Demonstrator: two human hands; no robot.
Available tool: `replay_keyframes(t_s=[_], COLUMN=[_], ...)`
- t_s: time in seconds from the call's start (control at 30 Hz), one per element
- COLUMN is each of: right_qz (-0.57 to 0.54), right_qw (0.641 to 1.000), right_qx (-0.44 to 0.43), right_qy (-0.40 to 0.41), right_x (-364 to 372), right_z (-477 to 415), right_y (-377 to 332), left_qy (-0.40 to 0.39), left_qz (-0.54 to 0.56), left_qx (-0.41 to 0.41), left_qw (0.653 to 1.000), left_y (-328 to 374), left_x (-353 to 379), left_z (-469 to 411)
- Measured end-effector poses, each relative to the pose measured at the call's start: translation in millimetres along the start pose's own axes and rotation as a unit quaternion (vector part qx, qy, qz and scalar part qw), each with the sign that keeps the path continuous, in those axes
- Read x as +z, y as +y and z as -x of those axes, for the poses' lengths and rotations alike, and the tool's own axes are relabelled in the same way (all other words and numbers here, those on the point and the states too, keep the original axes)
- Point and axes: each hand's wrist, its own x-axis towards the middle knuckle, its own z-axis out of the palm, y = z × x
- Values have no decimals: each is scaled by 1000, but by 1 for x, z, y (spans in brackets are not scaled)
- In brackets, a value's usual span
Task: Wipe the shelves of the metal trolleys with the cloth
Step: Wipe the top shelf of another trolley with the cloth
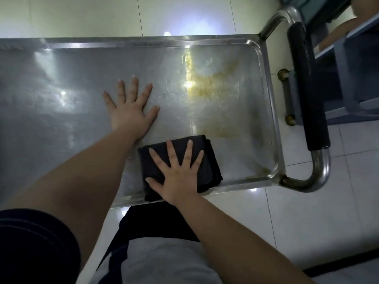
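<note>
The top shelf of a metal trolley (61,124) fills the view, a shiny steel tray with a raised rim. A folded black cloth (207,160) lies on it near the front edge, right of centre. My right hand (178,171) presses flat on the cloth with fingers spread. My left hand (131,107) rests flat on the bare steel just left of and beyond the cloth, fingers spread. Yellowish stains (207,83) mark the shelf's right part, beyond the cloth.
The trolley's chrome push handle with a black grip (307,89) runs along the right end. Beyond it stand blue-grey furniture (352,64) and a castor (284,74). White floor tiles (297,212) surround the trolley. My torso is close against the front edge.
</note>
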Motion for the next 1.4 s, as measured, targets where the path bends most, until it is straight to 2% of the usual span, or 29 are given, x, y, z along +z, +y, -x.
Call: replay_keyframes(t_s=[0.13, 0.3, 0.43, 0.53, 0.67, 0.87, 1.0, 1.07, 1.17, 1.23, 1.3, 1.4], right_qz=[6, 44, 48, 48, 49, 23, 7, 8, 25, 28, 37, 42], right_qw=[1000, 990, 987, 987, 989, 999, 999, 1000, 996, 989, 985, 986], right_qx=[13, 133, 147, 147, 131, -27, -45, -21, 81, 137, 155, 144], right_qy=[15, -4, -36, -41, -44, -40, -29, -20, -18, -50, -68, -72], right_x=[-3, -12, -21, -20, -19, -9, -8, -9, -17, -25, -30, -26], right_z=[5, 29, 37, 37, 34, 12, 5, 13, 32, 42, 48, 46], right_y=[30, 138, 175, 169, 160, 59, 44, 69, 132, 176, 204, 206], left_qy=[7, 7, -2, -4, -22, -41, -34, -37, -38, -34, -29, -27], left_qz=[18, 14, 25, 62, 36, 28, 35, 43, 43, 45, 45, 37], left_qx=[2, 3, 5, 17, 7, 1, -2, 4, -1, -2, -4, 0], left_qw=[1000, 1000, 1000, 998, 999, 999, 999, 998, 998, 998, 999, 999], left_y=[2, 11, 27, 53, 66, 65, 61, 61, 62, 62, 63, 62], left_x=[1, 0, -5, -4, 3, -7, -8, -7, -7, -6, -5, -3], left_z=[0, -1, 1, 8, 11, 12, 12, 12, 11, 9, 8, 8])
